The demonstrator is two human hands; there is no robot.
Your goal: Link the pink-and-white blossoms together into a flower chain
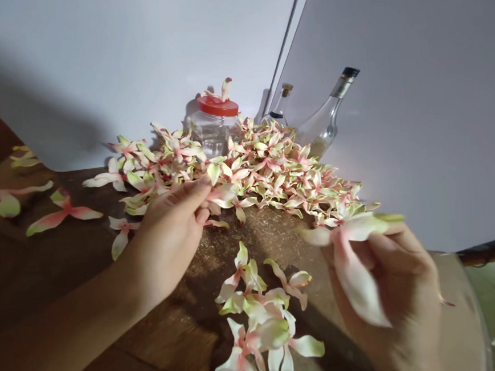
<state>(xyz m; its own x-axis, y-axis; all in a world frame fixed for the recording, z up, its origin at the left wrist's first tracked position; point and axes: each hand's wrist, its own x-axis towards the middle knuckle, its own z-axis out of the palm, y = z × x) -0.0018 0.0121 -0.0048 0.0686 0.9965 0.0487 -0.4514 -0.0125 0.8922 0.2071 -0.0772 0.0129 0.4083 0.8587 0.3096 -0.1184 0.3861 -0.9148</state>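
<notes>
My left hand (172, 237) reaches to the front of a heap of white, pink and green flowers (272, 166), thumb and fingers closed on a petalled flower (224, 196) at the heap's edge. My right hand (395, 288) is closed around another flower (359, 268), its long petals hanging down and out to the sides. This hand and its flower are slightly blurred. Between my hands, closer to me, lies a smaller cluster of the same flowers (259, 330) on the brown table (185, 322).
A clear jar with a red lid (219, 106) stands behind the heap, a flower lying on top. To its right are a small corked bottle (282, 105) and a taller tilted glass bottle (328, 119). Loose flowers (65, 211) lie left. White panels (417, 109) rise behind.
</notes>
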